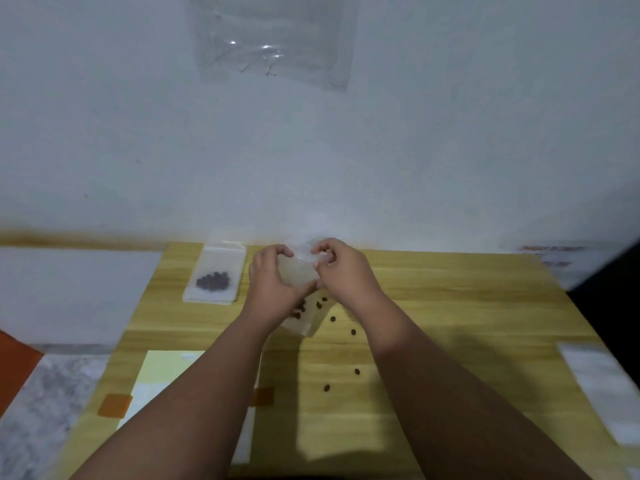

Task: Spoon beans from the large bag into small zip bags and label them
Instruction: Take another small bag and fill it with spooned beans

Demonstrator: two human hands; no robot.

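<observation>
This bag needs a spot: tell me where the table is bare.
The wooden table is bare right of the right hand, up to the white sheet at its right edge. Crowded: loose brown beans mid-table, the filled clear zip bag back left, the pale yellow sheet front left.

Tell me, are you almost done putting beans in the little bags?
Not yet. One filled small zip bag lies on the table. The left hand and right hand hold a partly filled second zip bag at its top. Loose beans lie scattered on the wood, and I see no label on either bag.
</observation>
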